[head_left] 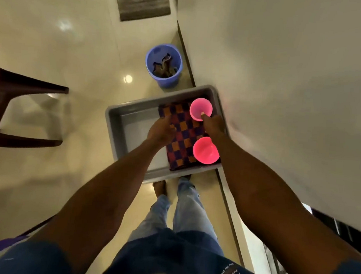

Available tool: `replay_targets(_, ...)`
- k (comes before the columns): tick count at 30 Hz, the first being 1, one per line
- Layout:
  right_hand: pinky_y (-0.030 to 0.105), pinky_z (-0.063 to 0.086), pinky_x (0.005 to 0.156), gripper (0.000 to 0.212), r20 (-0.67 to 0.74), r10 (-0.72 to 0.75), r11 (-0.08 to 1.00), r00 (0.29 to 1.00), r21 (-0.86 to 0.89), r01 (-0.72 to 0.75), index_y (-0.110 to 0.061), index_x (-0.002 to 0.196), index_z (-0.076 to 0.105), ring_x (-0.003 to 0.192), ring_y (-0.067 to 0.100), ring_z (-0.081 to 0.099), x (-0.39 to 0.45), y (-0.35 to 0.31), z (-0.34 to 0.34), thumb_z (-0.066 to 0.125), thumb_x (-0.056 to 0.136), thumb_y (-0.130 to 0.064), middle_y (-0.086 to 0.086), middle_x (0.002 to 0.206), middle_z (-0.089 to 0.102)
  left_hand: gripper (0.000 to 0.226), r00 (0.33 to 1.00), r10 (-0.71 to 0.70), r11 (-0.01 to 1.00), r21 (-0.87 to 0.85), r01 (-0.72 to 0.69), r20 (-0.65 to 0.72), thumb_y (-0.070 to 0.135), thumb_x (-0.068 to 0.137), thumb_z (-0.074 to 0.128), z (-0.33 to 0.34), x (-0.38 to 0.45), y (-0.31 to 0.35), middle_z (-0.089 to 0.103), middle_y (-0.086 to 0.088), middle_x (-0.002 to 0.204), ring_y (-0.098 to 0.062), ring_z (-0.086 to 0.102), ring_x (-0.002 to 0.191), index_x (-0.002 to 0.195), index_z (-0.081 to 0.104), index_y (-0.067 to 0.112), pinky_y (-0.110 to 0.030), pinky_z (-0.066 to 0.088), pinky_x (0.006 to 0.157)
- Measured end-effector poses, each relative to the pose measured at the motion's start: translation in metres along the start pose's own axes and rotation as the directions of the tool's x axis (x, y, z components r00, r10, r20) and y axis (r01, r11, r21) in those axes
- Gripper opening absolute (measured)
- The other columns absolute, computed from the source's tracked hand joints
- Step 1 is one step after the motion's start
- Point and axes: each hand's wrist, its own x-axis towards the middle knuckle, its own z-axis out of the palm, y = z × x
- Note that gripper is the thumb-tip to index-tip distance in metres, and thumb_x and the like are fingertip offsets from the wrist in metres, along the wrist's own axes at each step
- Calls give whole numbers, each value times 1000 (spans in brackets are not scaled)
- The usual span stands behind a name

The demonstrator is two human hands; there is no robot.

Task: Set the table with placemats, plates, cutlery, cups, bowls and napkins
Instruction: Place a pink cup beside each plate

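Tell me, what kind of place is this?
Probably a room in a home: glossy tiled floor, a brown plastic chair, a blue waste bin by the wall, and a grey tub holding pink bowls.

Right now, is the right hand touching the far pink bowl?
Touching. The head view shows the right hand with a fingertip inside the rim of the far pink bowl, pinching its near edge.

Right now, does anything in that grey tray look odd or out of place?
Nothing looks spilled or broken. The grey tray sits on the floor, holding a checked cloth with two pink bowls upright on it. The right hand grips the far bowl's rim.
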Motion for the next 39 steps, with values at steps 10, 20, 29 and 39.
replay_targets(10, 36, 58, 60, 46, 78, 136, 989, 988, 46, -140, 3, 134, 50, 72, 32, 69, 51, -13, 15, 52, 93, -19, 22, 112, 67, 17, 998, -55, 997, -60, 57, 28, 19, 88, 58, 29, 40, -4, 65, 2, 99, -18, 62, 83, 105, 60, 22, -40, 58, 70)
replay_targets(20, 43, 52, 87, 43, 44, -21, 959, 999, -280, 32, 4, 133, 52, 116, 39, 58, -5, -29, 31, 53, 91, -9, 24, 127, 60, 12, 995, -78, 986, -153, 68, -63, 16, 92, 59, -3, 0, -16, 64, -4, 104, -23, 59, 95, 102, 64, 13, -33, 44, 73)
replay_targets(29, 50, 59, 73, 46, 360, -218, 837, 907, -409, 363, 1, 125, 56, 94, 42, 67, -132, -53, 121, 47, 81, -6, 23, 115, 65, 77, 953, -292, 873, -431, 229, -86, 11, 81, 75, -23, -110, -126, 51, -7, 142, -27, 52, 124, 147, 34, 17, -27, 45, 84)
replay_targets(39, 23, 36, 41, 21, 722, -176, 404, 669, -567, 718, -2, 65, 59, 44, 21, 53, -345, -47, 318, 48, 84, -5, 8, 42, 52, 101, 818, -445, 598, -801, -32, -365, 35, 56, 94, -50, -285, -306, 60, 3, 129, -16, 58, 114, 140, 41, 23, -33, 50, 91)
